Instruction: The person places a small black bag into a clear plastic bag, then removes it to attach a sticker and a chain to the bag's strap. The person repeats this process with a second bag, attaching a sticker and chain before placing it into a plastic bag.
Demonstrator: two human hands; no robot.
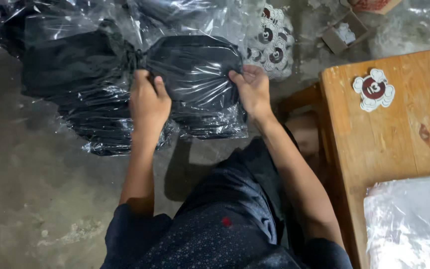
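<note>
A black garment sealed in a clear plastic bag point(195, 74) is held out over the grey concrete floor point(26, 199), in front of the person's knees. What kind of garment it is cannot be made out; only dark folded cloth shows under glossy, crinkled film. The left hand point(148, 102) clenches the bag's left edge, fingers curled over the top with the thumb hidden behind. The right hand point(252, 89) pinches the upper right corner, fingertips pressed into the plastic. Both forearms reach forward, bare, from dark sleeves. Behind and to the left lies a heap of similar bagged black garments point(70, 74), partly cut off by the frame. A stack of round white-and-maroon stickers point(272, 42) sits beyond, half veiled by plastic. At right stands a wooden table point(389, 139) bearing one such sticker point(373, 89) and a clear bag of white material point(409, 224), cropped at the corner.
</note>
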